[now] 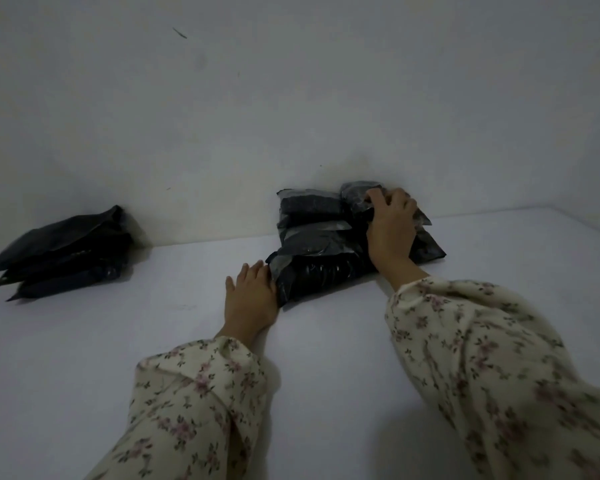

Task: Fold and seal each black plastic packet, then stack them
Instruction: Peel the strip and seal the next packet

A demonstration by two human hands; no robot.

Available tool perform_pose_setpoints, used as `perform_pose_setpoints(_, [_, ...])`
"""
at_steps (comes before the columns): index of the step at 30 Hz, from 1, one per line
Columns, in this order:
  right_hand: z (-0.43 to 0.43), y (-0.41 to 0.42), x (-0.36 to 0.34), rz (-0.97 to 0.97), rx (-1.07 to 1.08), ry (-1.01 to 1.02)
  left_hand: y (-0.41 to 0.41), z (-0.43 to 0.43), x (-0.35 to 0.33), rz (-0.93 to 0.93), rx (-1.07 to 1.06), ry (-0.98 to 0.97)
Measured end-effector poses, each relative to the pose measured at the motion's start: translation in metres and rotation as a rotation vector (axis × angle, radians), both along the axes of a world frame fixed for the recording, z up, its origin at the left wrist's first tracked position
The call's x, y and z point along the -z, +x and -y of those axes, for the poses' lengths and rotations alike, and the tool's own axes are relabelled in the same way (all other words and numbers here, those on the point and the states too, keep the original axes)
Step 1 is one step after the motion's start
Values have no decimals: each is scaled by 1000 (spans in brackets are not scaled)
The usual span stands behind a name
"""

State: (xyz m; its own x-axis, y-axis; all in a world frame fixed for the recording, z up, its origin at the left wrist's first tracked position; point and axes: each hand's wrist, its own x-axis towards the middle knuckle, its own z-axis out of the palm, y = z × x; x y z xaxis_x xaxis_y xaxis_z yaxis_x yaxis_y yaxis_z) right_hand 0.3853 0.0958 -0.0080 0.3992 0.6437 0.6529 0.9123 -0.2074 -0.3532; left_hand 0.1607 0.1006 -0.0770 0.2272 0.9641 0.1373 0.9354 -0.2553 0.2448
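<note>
Head view: the stack (312,244) of black packets sits on the white surface (153,323) against the wall (291,98), which serves as a backstop. The right hand (392,223) lies on the stack with its fingers curled over the top packet (359,192), gripping it, probably to seat it. The left hand (252,294) rests flat with straight fingers, holding nothing. It touches the stack's near-left edge, apparently to square it. A second pile (66,251) of packets lies well apart to the left, also at the wall.
</note>
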Motion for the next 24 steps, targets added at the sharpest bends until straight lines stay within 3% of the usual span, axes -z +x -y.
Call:
perform_pose_setpoints(7, [-16,-1,-2,92,40,-252,-1,-5,2,5,4,43])
perform_pose_setpoints(11, [-12,-13,-5,96,21,-297,-1,-5,2,19,-8,54])
perform_pose_setpoints(15, [1,-33,-14,48,-34,-225,-1,3,-3,130,-55,145])
perform_pose_setpoints(18, [10,-60,-18,48,-96,-61,-16,10,-7,142,-75,210])
perform_pose_setpoints(21, [11,-101,-22,141,-184,92,-53,11,-10,111,-123,242])
perform_pose_setpoints(24, [10,-159,-21,231,-398,109,-102,8,-13,70,-200,312])
